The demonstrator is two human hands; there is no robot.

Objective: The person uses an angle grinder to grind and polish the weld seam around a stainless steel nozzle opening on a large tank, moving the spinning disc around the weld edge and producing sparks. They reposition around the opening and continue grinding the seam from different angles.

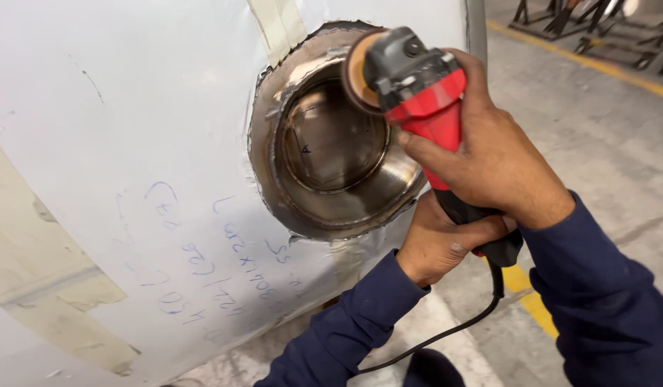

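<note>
A red and black angle grinder [425,107] with a tan sanding disc [358,68] is held against the upper right rim of a round steel nozzle opening [331,143]. The opening sits in a large tank wall covered in white film [131,143]. My right hand [489,158] grips the grinder's red body from above. My left hand [442,240] wraps the black rear handle below it. Both arms wear dark blue sleeves. The grinder's black cord [446,333] hangs down toward the floor.
Blue handwriting marks the white film below the opening. Patches of bare tan surface show at lower left. A concrete floor [597,129] with yellow painted lines lies to the right, with dark metal stands [597,29] at the top right.
</note>
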